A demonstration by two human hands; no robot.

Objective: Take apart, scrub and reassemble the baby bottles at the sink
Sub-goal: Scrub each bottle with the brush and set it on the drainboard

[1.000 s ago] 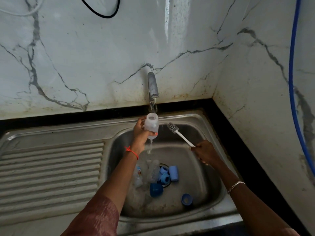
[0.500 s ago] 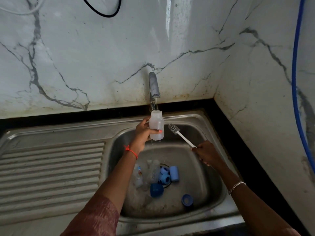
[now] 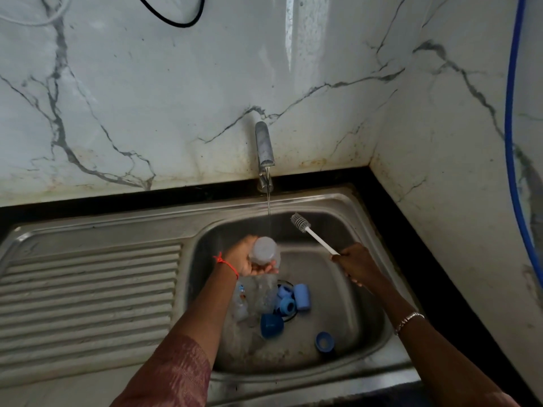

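Mid-frame, the left hand (image 3: 244,259) gripped a capless bottle (image 3: 264,251) beneath the running tap (image 3: 264,148) and the right hand (image 3: 355,264) clutched the brush (image 3: 316,237), while loose blue caps (image 3: 302,296) in the sink (image 3: 367,333) suggested reassembly remained.

Drainboard (image 3: 88,289): bare, left of the basin (image 3: 367,333).
Basin middle: bottles (image 3: 264,298) and blue caps (image 3: 302,296) heaped together.
Front-right corner: one cap (image 3: 324,342), bare floor around.
Back edge: tap (image 3: 264,148) overhangs, water (image 3: 268,201) falling.
Front edge: left hand (image 3: 246,257), right hand (image 3: 357,264) reach in.
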